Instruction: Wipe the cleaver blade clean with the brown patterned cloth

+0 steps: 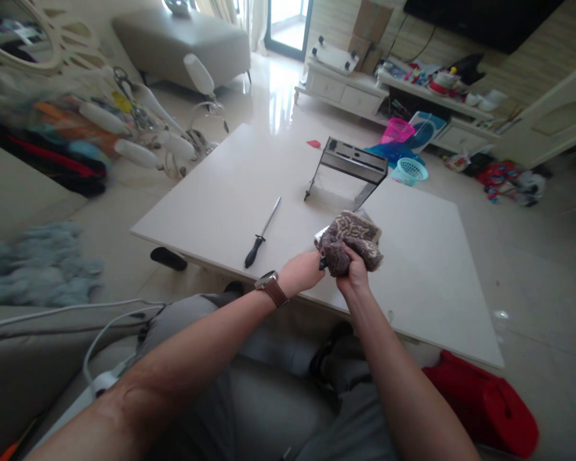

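Observation:
My left hand [303, 272], with a watch on its wrist, is closed around a black handle [323, 263], of which only the end shows. My right hand [356, 270] grips a brown patterned towel [350, 230] bunched around what the handle belongs to. A shiny flat metal edge [319, 237] peeks out at the towel's left; it looks like a broad knife blade, mostly hidden. Left of my hands, a honing steel [264, 232] with a black handle lies on the white table [211, 192]. Beyond the towel stands a slotted knife rack [355, 157].
A small red piece [313, 144] lies near the table's far edge. On the floor behind are a light blue basket [409, 171] and a pink basket [397, 131]. A red object [484, 403] is at the lower right. White lamp shades [175, 146] rise at the left.

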`<state>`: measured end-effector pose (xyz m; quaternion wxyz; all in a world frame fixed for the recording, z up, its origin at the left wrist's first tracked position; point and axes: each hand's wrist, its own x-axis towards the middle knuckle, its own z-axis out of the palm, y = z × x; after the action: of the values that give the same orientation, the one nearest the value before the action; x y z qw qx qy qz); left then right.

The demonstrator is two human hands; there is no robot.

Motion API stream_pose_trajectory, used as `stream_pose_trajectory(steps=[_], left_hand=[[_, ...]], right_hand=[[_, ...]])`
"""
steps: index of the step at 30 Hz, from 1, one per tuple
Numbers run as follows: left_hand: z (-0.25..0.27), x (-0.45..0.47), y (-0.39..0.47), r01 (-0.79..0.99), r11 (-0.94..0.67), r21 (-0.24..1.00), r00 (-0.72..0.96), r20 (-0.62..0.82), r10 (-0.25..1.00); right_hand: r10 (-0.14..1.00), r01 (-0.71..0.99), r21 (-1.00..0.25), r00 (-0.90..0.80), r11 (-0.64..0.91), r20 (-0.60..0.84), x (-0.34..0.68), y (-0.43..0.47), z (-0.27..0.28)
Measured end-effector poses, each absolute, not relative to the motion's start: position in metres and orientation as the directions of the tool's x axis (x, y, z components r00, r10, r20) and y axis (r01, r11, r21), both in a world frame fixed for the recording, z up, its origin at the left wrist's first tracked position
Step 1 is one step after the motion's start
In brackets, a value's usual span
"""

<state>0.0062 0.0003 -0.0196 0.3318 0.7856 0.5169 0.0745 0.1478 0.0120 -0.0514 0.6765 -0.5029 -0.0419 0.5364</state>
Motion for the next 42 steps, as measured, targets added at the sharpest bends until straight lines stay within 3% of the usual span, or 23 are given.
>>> stream_pose_trajectory(steps=[10,13,15,18,21,24,28,37,42], left_hand=[[0.001,-0.005,0.002,0.788,-0.324,0.523,0.434,-0.099,0.895],[0.004,-0.012,0.010,0.765,-0.235,0.599,0.353,-0.086,0.932],[0.006,-0.016,0.018,0.623,-0.095,0.776,0.313,-0.137,0.940],[0.010,-0.022,0.027,0.152,0.177,0.972,0.339,-0.220,0.915],[0.015,-0.025,0.031,-0.259,0.303,0.917,0.422,-0.174,0.889],[0.019,-0.026,0.029,-0.429,0.390,0.815,0.520,-0.130,0.844],[0.021,-0.023,0.023,-0.474,0.481,0.738,0.609,-0.120,0.784],[0.021,-0.015,0.016,-0.400,0.578,0.711,0.751,-0.107,0.652],[0.024,-0.012,0.013,-0.394,0.569,0.722,0.726,-0.135,0.675]], right_hand=[[0.716,-0.662,-0.746,0.555,0.072,-0.423,0.210,0.029,-0.028],[0.721,-0.672,-0.727,0.574,0.143,-0.389,0.223,0.029,-0.021],[0.756,-0.700,-0.698,0.537,0.152,-0.374,0.226,0.026,-0.015],[0.819,-0.738,-0.662,0.457,0.132,-0.346,0.222,0.022,-0.008],[0.865,-0.752,-0.652,0.388,0.097,-0.319,0.214,0.018,-0.003],[0.895,-0.754,-0.654,0.332,0.061,-0.299,0.207,0.016,-0.003],[0.921,-0.749,-0.662,0.262,0.005,-0.289,0.198,0.013,-0.005],[0.936,-0.755,-0.653,0.184,-0.061,-0.300,0.175,0.007,-0.007],[0.936,-0.727,-0.683,0.187,-0.072,-0.297,0.174,0.005,-0.004]])
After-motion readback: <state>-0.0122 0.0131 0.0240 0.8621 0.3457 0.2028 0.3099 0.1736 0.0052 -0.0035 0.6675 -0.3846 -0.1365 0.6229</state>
